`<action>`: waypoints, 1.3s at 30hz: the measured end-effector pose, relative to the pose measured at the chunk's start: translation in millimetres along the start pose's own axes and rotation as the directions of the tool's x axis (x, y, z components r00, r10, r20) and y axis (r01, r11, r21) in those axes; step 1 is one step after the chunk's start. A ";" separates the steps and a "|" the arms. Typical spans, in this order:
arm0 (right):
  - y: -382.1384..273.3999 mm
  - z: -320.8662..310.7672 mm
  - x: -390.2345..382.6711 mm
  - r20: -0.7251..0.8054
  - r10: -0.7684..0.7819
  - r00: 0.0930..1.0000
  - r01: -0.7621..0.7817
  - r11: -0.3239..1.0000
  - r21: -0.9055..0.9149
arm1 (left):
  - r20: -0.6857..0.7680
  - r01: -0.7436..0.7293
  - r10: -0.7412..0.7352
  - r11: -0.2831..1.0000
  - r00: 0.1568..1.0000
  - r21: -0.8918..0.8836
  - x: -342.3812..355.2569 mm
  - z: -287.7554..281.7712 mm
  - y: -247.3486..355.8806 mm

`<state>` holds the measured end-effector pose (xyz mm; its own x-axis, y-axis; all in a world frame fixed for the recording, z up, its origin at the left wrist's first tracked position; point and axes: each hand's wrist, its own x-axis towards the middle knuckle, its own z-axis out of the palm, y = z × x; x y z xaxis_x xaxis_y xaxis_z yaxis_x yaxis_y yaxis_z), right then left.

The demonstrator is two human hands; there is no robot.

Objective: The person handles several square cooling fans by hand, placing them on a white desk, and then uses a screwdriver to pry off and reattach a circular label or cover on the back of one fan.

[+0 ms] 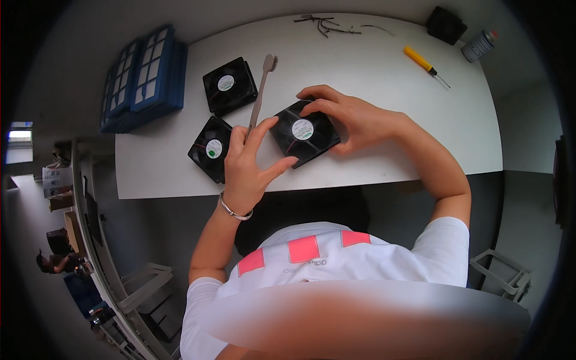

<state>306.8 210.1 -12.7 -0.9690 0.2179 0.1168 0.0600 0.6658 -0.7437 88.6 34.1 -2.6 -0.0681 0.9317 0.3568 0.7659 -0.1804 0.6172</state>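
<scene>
My left hand (246,165) and my right hand (354,120) hold a black square cooling fan (304,140) from opposite sides, fingers and thumbs at its frame, a round white label at its hub. Behind my left fingers lies a slim grey brush (268,67), bristles pointing away from me, its lower end hidden. A second fan (204,153), with a green dot on its label, sits just left of my left hand, partly covered by it. A third fan (240,93) rests farther back, left of the brush.
Blue gridded filter panels (147,72) stand at the white table's (396,150) back left. Dark cable ties (324,27), a yellow screwdriver (420,59), a spray can (479,47) and a black boxy object (445,25) lie toward the back and right. Another person (51,262) is at the far left.
</scene>
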 end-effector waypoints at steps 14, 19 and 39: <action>-18.8 28.4 7.4 -0.368 -0.211 0.906 0.070 0.930 -0.361 | -0.045 0.108 -0.117 0.979 0.992 -0.173 -8.1 46.8 -4.8; -26.4 32.7 10.4 -0.385 -0.096 0.918 -0.053 0.933 -0.357 | 0.004 0.116 -0.116 0.987 0.993 -0.109 -5.9 48.3 0.5; -41.3 38.3 22.9 -0.388 -0.076 0.919 -0.139 0.857 -0.497 | -0.092 0.055 -0.074 0.980 0.993 -0.190 -10.6 54.9 -6.0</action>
<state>273.0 160.3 -4.6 -0.8016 0.4261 0.4193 0.3052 0.8948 -0.3260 119.8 42.6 -48.6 -0.1828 0.9096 0.3732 0.6256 -0.1852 0.7578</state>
